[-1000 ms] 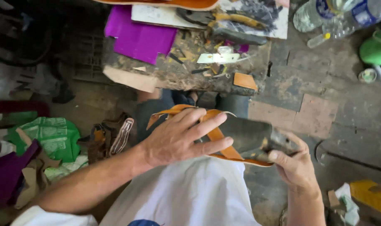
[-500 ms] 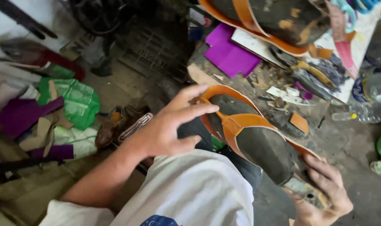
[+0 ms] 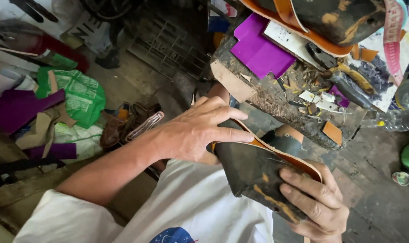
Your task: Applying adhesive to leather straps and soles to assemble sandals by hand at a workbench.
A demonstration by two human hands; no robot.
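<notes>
We hold a dark rubber sandal sole with an orange leather edge [image 3: 263, 168] over our lap, just below the scrap-strewn wooden work block [image 3: 276, 99]. Our right hand [image 3: 314, 202] grips the sole's near end, fingers curled over its black underside. Our left hand [image 3: 197, 130] lies flat and spread on the sole's far end. A purple sheet [image 3: 258, 51] rests on the block's top.
</notes>
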